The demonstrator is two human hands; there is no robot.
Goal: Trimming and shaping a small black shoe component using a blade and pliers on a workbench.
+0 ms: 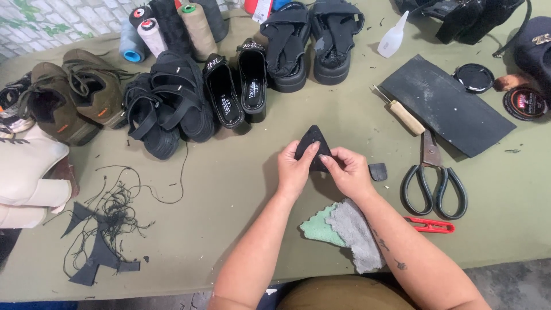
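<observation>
Both hands raised just above the middle of the olive-green counter (229, 189), sharing one black triangular piece of material (313, 139). Left hand (294, 169) closed on the lower left edge of the triangle, thumb laid flat on its face, fingers hidden behind. Right hand (349, 171) pinching the lower right edge, thumb and forefinger pressed together on it. Triangle held point up, tilted slightly toward the camera, clear of the counter surface.

Just beside the right hand, a small dark scrap (377, 171) lying flat. Below the wrists, a green cloth (317, 228) and a grey cloth (359, 232) overlapping near the counter's front edge. To the right, large black-handled scissors (431, 179), a red thread snip (430, 225) beneath them, and an awl with a wooden handle (404, 116) above. Farther right, a black rubber sheet (450, 106), a round tin lid (474, 77) and an open polish tin (525, 103). A small white squeeze bottle (394, 37) near the back.

Along the far side, black platform sandals (310, 43), black slip-on mules (238, 89), strappy black sandals (166, 106) and brown lace-up shoes (74, 92), with thread cones (166, 28) behind. At the left front, loose black thread and cut scraps (103, 229).
</observation>
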